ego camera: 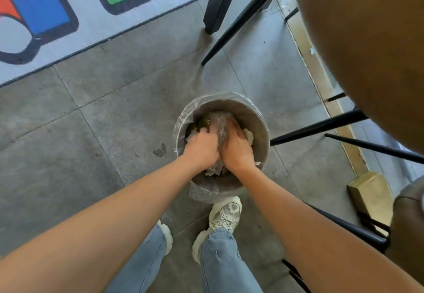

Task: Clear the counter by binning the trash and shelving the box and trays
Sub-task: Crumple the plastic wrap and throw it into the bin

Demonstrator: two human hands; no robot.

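Looking straight down, the view takes in a floor of large grey tiles, stained in places, with one dark smudge just left of the bin. A mat with bright cartoon shapes — blue, green, orange, yellow — lies along the top left. Black chair legs slant in at the top and right, and a brown rounded seat fills the upper right corner; a tan strip runs along the right under it.

One round grey bin, lined with a clear bag, stands on the floor just ahead of two pale shoes and two legs in blue jeans. Inside it lies the trash: crumpled clear plastic, white paper scraps and something greenish.

Two bare arms reach down into the bin. The left hand and the right hand sit side by side, touching, both pressing on the plastic — fingers bent down into it, tips hidden, so whether they grip it or only push I cannot tell.
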